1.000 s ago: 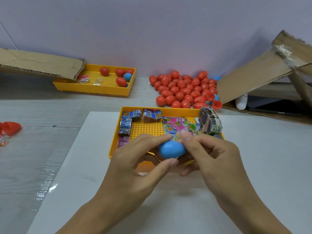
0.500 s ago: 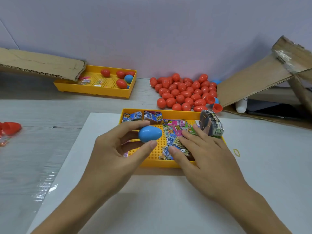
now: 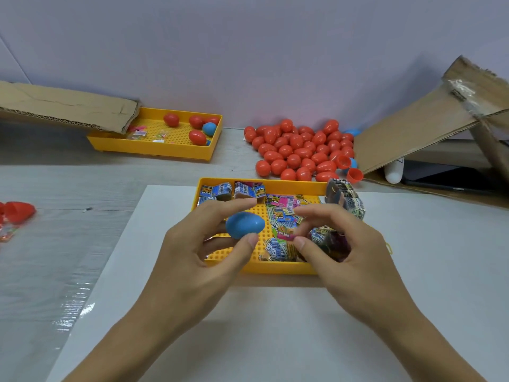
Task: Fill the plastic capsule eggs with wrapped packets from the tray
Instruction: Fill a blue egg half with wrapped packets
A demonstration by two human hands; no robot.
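Held over the yellow tray (image 3: 264, 267), the left hand (image 3: 198, 260) pinches the light, slick, rigid blue egg (image 3: 244, 225) across its belly while the right hand (image 3: 341, 249) nips a thin, crinkly pink packet (image 3: 285, 235) by its edge

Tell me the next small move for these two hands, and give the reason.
Probably lift the pink packet clear of the near tray, then open the blue egg. The right hand pinches that packet between thumb and forefinger just above the pile, while the left hand holds the egg, which looks closed, so nothing can go in yet.
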